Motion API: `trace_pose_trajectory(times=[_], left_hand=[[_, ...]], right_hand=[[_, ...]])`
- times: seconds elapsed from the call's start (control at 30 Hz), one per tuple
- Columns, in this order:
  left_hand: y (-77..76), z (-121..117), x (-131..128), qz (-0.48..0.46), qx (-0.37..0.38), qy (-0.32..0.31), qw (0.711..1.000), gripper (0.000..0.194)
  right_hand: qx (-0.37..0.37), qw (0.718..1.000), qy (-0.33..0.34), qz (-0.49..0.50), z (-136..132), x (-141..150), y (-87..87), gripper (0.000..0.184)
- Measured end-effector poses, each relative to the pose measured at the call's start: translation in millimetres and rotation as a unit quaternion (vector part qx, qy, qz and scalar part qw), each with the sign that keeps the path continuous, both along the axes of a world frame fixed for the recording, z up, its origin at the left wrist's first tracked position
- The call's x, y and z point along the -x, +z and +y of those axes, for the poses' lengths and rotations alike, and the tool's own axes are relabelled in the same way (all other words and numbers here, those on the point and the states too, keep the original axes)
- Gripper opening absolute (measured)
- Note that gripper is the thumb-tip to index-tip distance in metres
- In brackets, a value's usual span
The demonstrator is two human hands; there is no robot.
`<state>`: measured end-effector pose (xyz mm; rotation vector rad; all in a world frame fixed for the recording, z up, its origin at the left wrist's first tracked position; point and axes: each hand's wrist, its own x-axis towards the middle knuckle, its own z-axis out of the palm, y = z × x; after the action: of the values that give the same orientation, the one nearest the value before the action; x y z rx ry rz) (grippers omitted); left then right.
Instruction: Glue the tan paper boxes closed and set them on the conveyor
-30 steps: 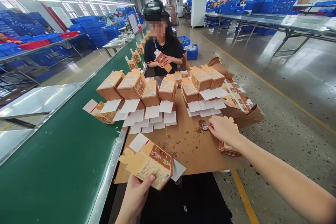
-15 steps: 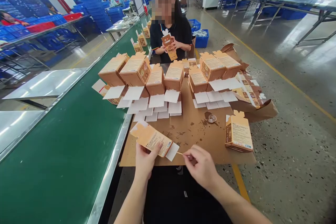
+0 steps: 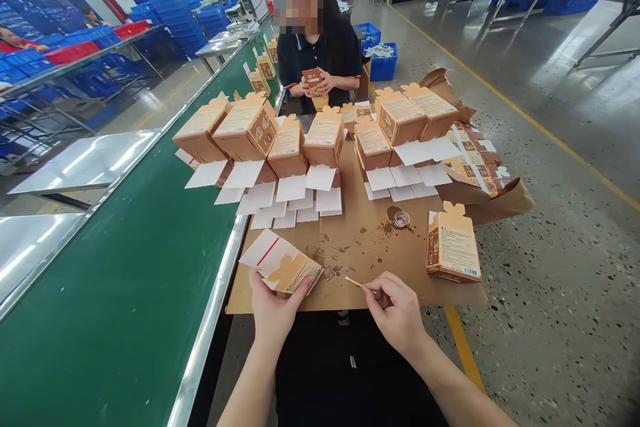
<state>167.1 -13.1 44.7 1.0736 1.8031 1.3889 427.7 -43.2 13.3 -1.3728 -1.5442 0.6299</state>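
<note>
My left hand (image 3: 276,303) grips a small printed carton (image 3: 295,271), its thumb on the near side. The carton is tilted, and a white flap with a red strip points up and left. Pinched in my right hand (image 3: 395,310) is a thin cotton swab (image 3: 354,281), its tip pointing left, apart from the carton. Beyond the hands a small clear dish (image 3: 401,219) stands among wet spots on the brown cardboard sheet (image 3: 360,247). To the right of my right hand, one carton (image 3: 454,243) stands alone.
Stacked cartons (image 3: 287,147) with white flaps jutting out line the far side. A green conveyor belt (image 3: 135,267) with a metal edge runs along the left. Across the table a co-worker (image 3: 320,47) holds a carton. Blue crates (image 3: 384,61) stand behind.
The carton in my left hand has turned, so its red-striped flap now shows. My right hand has drawn the swab away to the right. The co-worker's carton has tipped and lowered.
</note>
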Motion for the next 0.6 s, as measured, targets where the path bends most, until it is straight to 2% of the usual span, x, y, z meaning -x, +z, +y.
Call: trace_pose_trajectory(times=[0.13, 0.27, 0.6], left_hand=[[2.3, -6.9, -3.5, 0.062, 0.015, -0.003, 0.998, 0.079], [-0.2, -11.3, -4.6, 0.103, 0.034, -0.007, 0.994, 0.078], [3.8, -4.0, 9.6, 0.055, 0.028, -0.036, 0.997, 0.085]], right_hand=[[0.008, 1.000, -0.014, 0.018, -6.5, -4.0, 0.5, 0.036], [0.006, 1.000, -0.021, 0.023, -9.8, -4.9, -0.6, 0.034], [0.015, 0.999, -0.024, 0.015, -7.1, -9.3, -1.2, 0.038]])
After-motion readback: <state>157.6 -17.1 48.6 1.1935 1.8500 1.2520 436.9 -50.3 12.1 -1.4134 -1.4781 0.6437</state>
